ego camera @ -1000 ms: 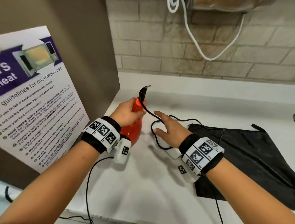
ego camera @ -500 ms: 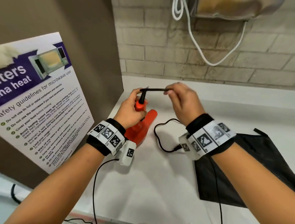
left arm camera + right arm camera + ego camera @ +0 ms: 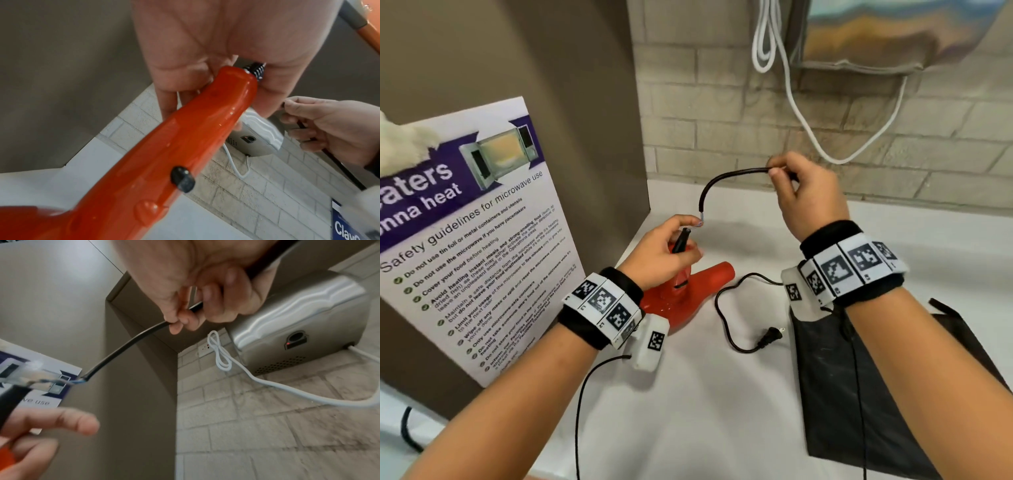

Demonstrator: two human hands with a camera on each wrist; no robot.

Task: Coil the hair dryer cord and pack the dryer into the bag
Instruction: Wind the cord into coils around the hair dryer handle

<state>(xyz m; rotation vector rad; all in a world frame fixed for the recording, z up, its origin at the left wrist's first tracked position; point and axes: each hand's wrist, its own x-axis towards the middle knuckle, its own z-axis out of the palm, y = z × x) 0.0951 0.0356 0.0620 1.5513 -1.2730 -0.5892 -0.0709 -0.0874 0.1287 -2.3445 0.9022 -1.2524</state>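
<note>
At the far left of the counter [image 3: 705, 428] the red dryer [image 3: 688, 291] is gripped by the left hand [image 3: 664, 253]; its cord [image 3: 726, 178] is pinched up and rightward by the right hand [image 3: 808, 195]; the bag [image 3: 859, 394] lies near right.

Left hand [image 3: 664, 251] low, fingers curled; right hand [image 3: 806, 192] raised, pinching.

Poster [image 3: 472, 233] leaning at left: partial white words "eaters" and "nna heat" on purple band; heading "Safety guidelines for microwave use"; bulleted lines beginning "Do not use tin foil or metal containers"; "Cover your food before heating"; blue sign [image 3: 349, 230]: "Clay", cut off.
</note>
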